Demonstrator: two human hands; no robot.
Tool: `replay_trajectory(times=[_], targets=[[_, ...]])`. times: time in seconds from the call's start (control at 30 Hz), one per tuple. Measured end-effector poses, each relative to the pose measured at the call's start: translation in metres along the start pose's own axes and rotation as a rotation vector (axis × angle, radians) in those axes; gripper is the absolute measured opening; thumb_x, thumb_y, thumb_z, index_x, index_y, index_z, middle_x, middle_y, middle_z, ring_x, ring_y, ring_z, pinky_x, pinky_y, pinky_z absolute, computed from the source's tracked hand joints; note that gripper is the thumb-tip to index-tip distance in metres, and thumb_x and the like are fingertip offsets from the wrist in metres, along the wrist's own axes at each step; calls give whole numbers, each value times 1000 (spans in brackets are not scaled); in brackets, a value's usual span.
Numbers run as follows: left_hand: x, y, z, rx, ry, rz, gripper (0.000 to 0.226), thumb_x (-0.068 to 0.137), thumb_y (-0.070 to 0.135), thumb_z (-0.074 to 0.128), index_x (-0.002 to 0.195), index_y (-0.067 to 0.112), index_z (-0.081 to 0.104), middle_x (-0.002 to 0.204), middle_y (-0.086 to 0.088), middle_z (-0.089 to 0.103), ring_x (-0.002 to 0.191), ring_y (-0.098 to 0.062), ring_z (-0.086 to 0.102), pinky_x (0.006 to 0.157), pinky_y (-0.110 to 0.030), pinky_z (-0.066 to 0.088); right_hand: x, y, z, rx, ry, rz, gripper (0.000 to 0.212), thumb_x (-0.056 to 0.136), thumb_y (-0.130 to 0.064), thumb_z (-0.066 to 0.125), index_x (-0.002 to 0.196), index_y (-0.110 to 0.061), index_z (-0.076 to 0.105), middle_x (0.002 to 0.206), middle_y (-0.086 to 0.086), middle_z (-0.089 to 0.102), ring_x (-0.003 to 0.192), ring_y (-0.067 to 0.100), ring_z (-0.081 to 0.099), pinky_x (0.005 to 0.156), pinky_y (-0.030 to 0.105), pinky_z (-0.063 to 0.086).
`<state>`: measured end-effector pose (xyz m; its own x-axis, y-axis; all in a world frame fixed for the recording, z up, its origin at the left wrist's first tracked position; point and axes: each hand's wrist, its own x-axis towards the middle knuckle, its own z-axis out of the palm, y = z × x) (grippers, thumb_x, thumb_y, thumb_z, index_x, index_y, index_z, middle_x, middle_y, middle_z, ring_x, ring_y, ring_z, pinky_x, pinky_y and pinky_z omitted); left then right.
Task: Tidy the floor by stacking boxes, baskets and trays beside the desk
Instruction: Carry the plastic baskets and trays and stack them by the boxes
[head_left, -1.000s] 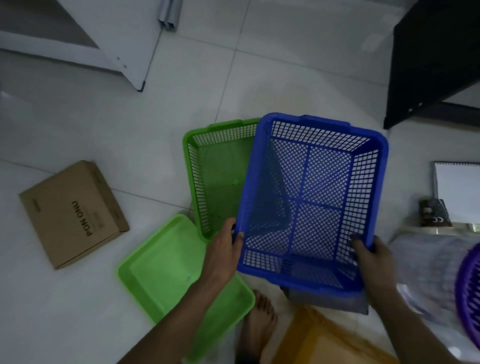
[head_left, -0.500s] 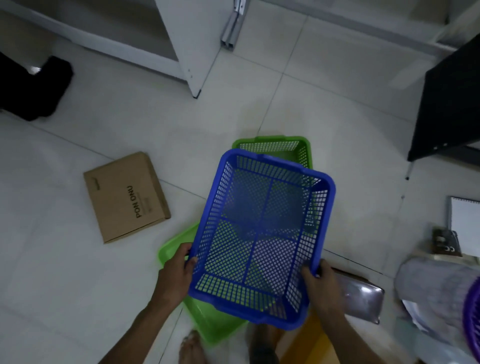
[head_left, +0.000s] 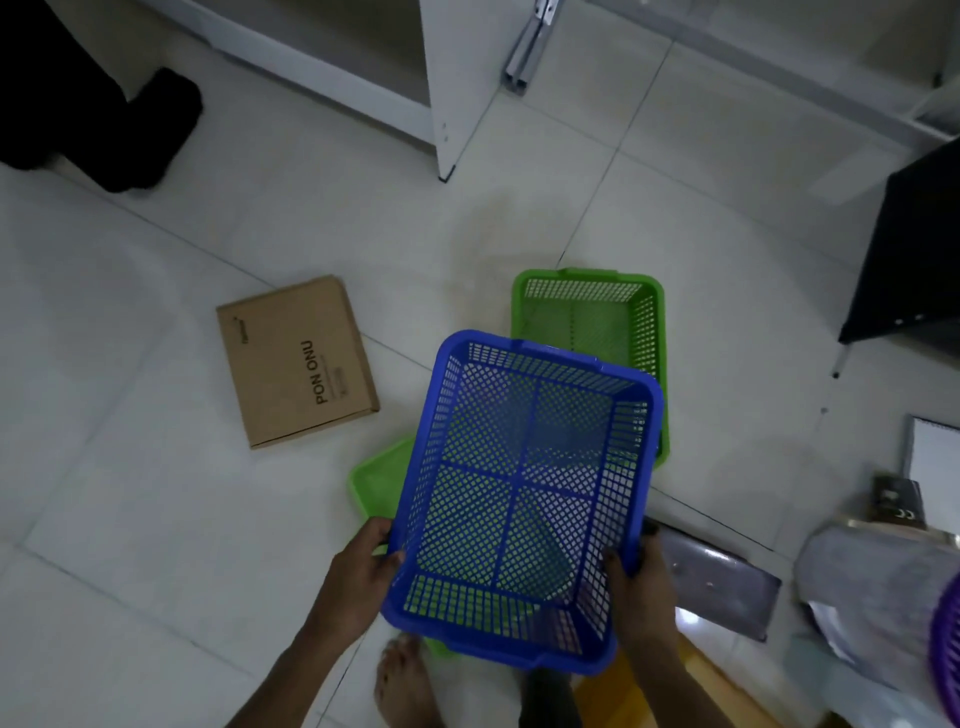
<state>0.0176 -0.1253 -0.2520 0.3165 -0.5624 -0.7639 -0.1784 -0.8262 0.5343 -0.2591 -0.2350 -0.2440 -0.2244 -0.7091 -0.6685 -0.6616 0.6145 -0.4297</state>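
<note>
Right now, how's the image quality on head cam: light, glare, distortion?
Head view: dim, bluish cast, soft overall; wide-angle bending at the edges; one bright glare patch on the shiny grey tray; blue basket mesh resolves cleanly, and the cardboard box print is readable.

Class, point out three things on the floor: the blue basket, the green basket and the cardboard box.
blue basket (head_left: 522, 483): head view, on its mesh bottom.
green basket (head_left: 587, 317): head view, on its mesh bottom.
cardboard box (head_left: 296, 361): head view, on its printed top face.
</note>
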Motion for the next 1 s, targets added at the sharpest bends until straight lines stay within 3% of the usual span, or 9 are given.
replay_trajectory(times=[0.1,0.17,0.27,0.47,0.6,0.77,0.87,1.0], targets=[[8,8,6,-68,-7,15,21,91,1,59,91,22,59,94,29,66,77,4,66,71,-18,50,17,-9,4,47,63,-21,18,95,-7,52,113,-6,48,99,10,56,89,30,56,75,35,40],[21,18,15,-79,-19,40,17,91,3,59,95,20,56,95,28,66,76,-2,69,76,-29,55,39,-14,4,49,126,-37,21,95,-10,52,116,-12,48,101,14,61,91,34,60,77,40,45],[48,42,34,-79,-9,106,19,91,5,58,95,22,52,96,12,70,80,-13,71,75,-44,57,80,-24,-4,15,232,-85,27,95,-17,53,122,-15,50,103,22,67,92,41,63,78,43,46],[126,97,85,-16,71,206,16,87,20,67,95,18,52,100,0,70,80,-13,70,71,-38,56,177,-40,-31,-11,323,-192,34,96,-17,52,130,-16,50,108,25,67,98,45,61,84,47,46],[167,116,112,-2,95,251,9,90,22,62,94,21,54,95,7,67,81,-13,68,72,-41,56,227,-36,-37,45,291,-180,32,96,-21,52,127,-23,49,107,18,69,97,36,64,78,35,44],[187,112,132,60,132,194,8,91,20,59,98,18,57,95,1,67,81,-18,66,74,-42,55,249,-26,-41,-40,178,-181,36,97,-20,50,133,-20,48,112,18,67,94,36,64,84,42,51],[186,106,138,45,144,199,11,94,23,57,104,20,55,103,2,67,86,-16,65,72,-36,54,250,-26,-39,-9,147,-199,37,98,-20,49,135,-18,46,112,16,66,88,32,63,77,33,46],[199,106,141,49,246,201,8,94,22,58,96,23,51,98,3,65,85,-16,62,59,-23,41,263,-38,-33,38,138,-229,35,98,-20,50,133,-18,46,102,8,62,82,24,56,74,30,41]])
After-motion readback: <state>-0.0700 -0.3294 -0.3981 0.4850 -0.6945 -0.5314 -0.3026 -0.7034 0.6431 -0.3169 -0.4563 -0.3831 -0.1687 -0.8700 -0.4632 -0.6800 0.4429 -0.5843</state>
